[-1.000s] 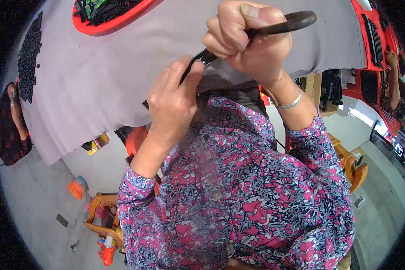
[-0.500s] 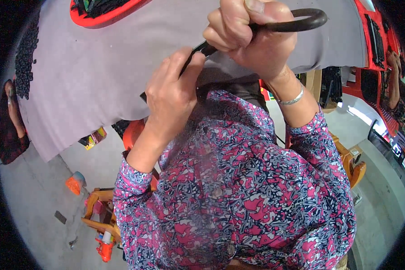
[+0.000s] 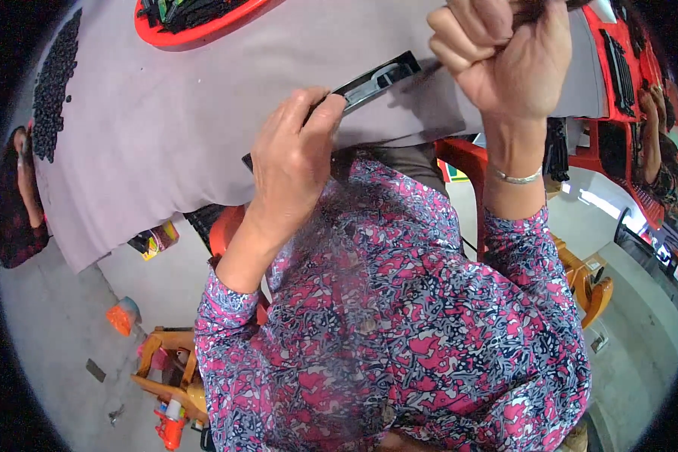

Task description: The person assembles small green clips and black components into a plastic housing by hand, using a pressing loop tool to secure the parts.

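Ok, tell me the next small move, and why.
Perhaps bring the right hand toward the free end of the black strip: the left hand grips the strip, leaving that end exposed, while the right, closed around a dark object, appears apart.

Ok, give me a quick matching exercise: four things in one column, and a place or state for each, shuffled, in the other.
1. left hand
2. right hand
3. red basin
4. pile of small black pieces

A. at the far left of the cloth
B. fingers curled round a dark handle, bracelet at the wrist
C. gripping a long black part
D. cut off by the picture's upper edge, with black and green contents

Pairs: 1-C, 2-B, 3-D, 4-A
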Motion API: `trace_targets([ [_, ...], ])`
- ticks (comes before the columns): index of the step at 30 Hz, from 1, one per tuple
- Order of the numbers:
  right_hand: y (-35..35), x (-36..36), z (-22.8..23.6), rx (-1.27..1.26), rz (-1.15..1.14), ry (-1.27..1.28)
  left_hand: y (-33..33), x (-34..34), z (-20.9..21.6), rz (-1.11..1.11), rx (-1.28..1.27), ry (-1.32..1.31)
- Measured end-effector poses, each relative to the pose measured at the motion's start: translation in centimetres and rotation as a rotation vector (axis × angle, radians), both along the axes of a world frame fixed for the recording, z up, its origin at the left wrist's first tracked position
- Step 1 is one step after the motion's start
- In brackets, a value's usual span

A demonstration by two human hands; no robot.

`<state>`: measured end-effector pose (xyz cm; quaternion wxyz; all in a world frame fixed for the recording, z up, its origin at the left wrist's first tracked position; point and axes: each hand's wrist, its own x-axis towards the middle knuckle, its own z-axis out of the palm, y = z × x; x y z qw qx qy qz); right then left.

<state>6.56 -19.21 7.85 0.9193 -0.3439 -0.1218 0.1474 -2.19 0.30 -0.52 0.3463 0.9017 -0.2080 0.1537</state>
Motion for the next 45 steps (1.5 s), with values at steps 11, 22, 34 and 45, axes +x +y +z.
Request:
trace_targets([
  [11,-4.6,-1.1,-2.4,-1.199,-0.120,-0.216,1.9,-1.4,2.7,0.166,0.111,0.205],
  [22,-3.1,-0.1,-6.3,-1.716,-0.221,-0.472,1.9,-2.5,1.0,0.186,0.085,0.211],
  [34,1.2,2.4,-6.8,-1.598,-0.032,-0.557,-1.2,-3.3,1.9,-0.057,-0.008,0.481],
  [45,-1.6,-1.4,-4.6,-1.447,0.202,-0.136,0.0,-0.9,0.9,0.169,-0.398,0.371],
])
